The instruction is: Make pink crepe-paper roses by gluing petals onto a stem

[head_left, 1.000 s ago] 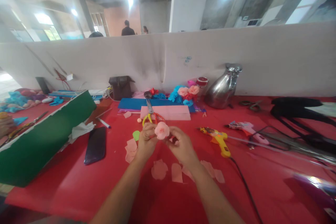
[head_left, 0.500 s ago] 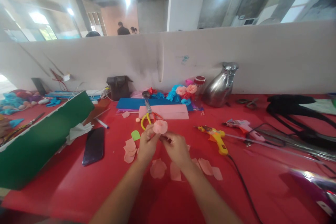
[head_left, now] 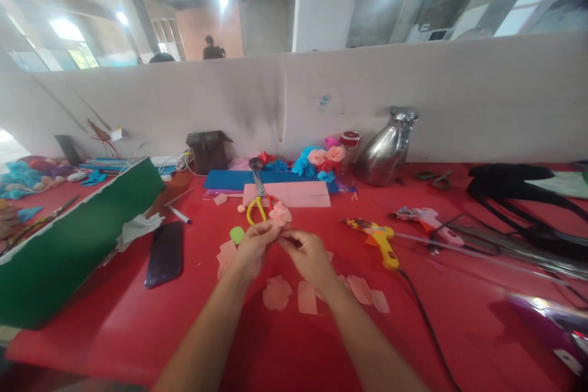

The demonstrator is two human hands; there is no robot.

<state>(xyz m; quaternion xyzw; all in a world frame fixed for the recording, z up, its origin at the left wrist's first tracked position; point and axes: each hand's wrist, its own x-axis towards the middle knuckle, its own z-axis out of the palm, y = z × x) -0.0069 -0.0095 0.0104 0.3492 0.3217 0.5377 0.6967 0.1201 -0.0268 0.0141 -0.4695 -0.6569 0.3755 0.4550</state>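
My left hand (head_left: 252,247) and my right hand (head_left: 307,253) meet over the red table (head_left: 138,331), fingers pinched together on a small pink paper flower (head_left: 280,214). The flower tilts away from me above the fingertips. Loose pink paper petals (head_left: 276,293) lie under and around my wrists. A small green paper piece (head_left: 237,234) lies just left of my left hand. Yellow-handled scissors (head_left: 256,198) rest just beyond the flower, on a folded pink paper sheet (head_left: 294,194).
A yellow glue gun (head_left: 379,241) with a black cord and a pink-white glue gun (head_left: 425,220) lie to the right. A dark phone (head_left: 165,252) and a green board (head_left: 68,245) sit left. Finished paper flowers (head_left: 321,162) and a silver jug (head_left: 386,150) stand by the partition.
The flower has tipped from facing me to leaning away, and both hands have sunk a little lower toward the table.
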